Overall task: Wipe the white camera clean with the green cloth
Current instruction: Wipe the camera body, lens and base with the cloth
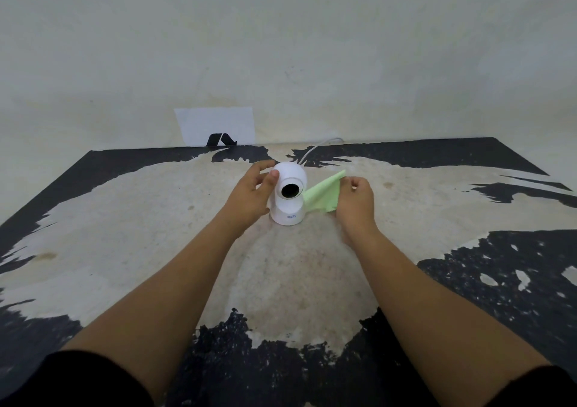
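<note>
A white camera [288, 200] with a round head and a black lens stands upright on the worn table [156, 219], lens facing me. My left hand [253, 191] grips the left side of its head, thumb on the front and fingers behind. My right hand [356, 202] holds the green cloth [323, 195] just right of the camera. The cloth hangs stretched between my fingers, and its left corner touches the camera's right side near the lens.
A white cable [315, 149] runs from behind the camera to the wall. A white sheet of paper [215, 125] with a black mark leans on the wall at the table's far edge. The tabletop is black with a large worn pale patch.
</note>
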